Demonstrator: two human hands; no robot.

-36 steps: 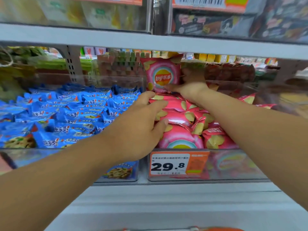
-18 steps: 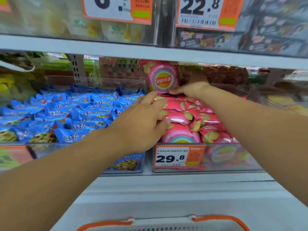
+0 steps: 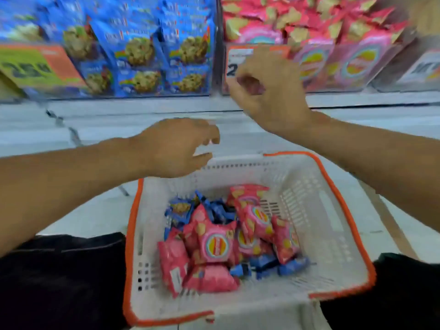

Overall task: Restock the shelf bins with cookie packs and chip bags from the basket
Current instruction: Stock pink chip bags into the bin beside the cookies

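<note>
Across the top of the frame, two clear shelf bins are sitting side by side: the cookie bin [image 3: 142,51] at upper left is showing blue cookie packs stacked to its front wall, and the chip bin [image 3: 333,44] at upper right is heaped with pink chip bags. Both are looking well stocked, though their back portions are out of view. At lower centre, the white basket [image 3: 316,210] with the orange rim is holding a remaining pile: pink chip bags in the basket [image 3: 216,244] are lying on top, and blue cookie packs in the basket [image 3: 181,208] are showing beneath and behind them. By this evidence the restocking is judged partly done, with a fair number of both kinds left to shelve. The left hand [image 3: 173,146] is hovering over the basket's far rim, fingers loosely curled and slightly apart, holding nothing. The right hand [image 3: 269,96] is hanging in front of the chip bin's price label [image 3: 240,60], fingers bent and spread, also empty as far as the blur allows. Neither hand is touching any pack.
</note>
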